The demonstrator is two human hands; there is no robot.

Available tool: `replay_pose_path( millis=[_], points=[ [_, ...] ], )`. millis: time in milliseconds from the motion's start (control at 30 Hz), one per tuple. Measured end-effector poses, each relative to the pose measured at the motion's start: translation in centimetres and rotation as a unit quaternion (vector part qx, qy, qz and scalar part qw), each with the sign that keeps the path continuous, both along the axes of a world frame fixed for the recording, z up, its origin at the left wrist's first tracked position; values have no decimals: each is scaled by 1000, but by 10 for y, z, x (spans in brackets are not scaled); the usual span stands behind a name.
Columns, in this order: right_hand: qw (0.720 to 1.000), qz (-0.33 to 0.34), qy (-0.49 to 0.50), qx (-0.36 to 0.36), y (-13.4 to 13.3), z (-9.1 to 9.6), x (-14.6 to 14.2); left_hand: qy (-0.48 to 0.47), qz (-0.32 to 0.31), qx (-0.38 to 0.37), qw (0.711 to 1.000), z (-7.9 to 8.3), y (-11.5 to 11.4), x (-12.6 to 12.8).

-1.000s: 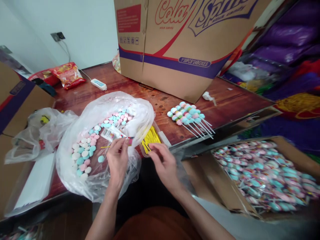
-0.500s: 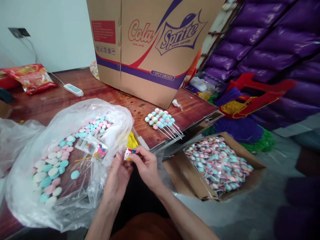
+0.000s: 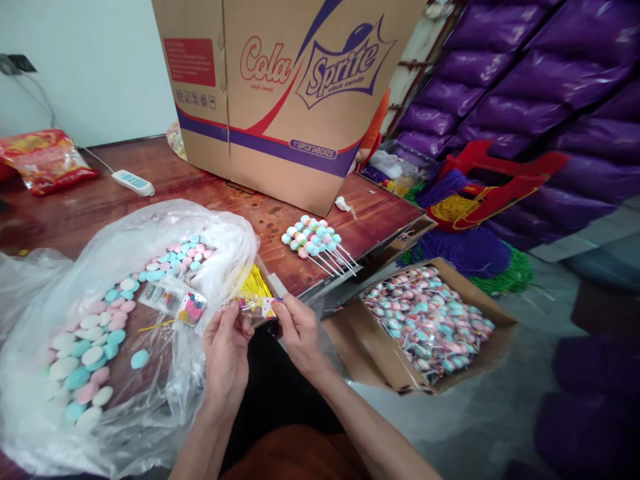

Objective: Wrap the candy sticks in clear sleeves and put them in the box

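Wrapper: small clear sleeve with a printed end, stretched between both hands at the table's edge.
Left hand: fingertips pinching the clear end.
Right hand: pinching the printed end.
Done: box right of the grip looks nearly full of wrapped candy.
Left: bare candy sticks beyond the grip; loose sweets in the bag to its left.

Seen from close by, the left hand and right hand are bare, and so are both forearms, uncovered all the way to the lower edge of the view. Between the arms sits a rust-orange garment, plain and smooth. It is possibly a shirt front, though too little shows to be sure.
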State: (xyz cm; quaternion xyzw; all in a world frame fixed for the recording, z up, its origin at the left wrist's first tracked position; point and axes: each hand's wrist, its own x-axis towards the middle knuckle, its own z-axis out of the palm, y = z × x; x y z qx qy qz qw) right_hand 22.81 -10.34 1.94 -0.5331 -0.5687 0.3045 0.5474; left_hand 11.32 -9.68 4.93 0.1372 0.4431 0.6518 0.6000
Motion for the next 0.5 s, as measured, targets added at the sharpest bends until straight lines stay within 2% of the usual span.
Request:
replay_pose_path(
  millis=[133,333,433,500],
  points=[
    [1000,-16,16,-8,1,-3,0,49,55,25,997,-6,3,6],
    [999,2,31,-23,14,-7,9,48,40,37,997,-11,10,9],
    [995,-79,-57,-9,35,-12,34,43,46,38,997,-9,16,5],
    [970,-168,-176,5,55,-16,56,43,53,33,997,-8,21,1]
  ],
)
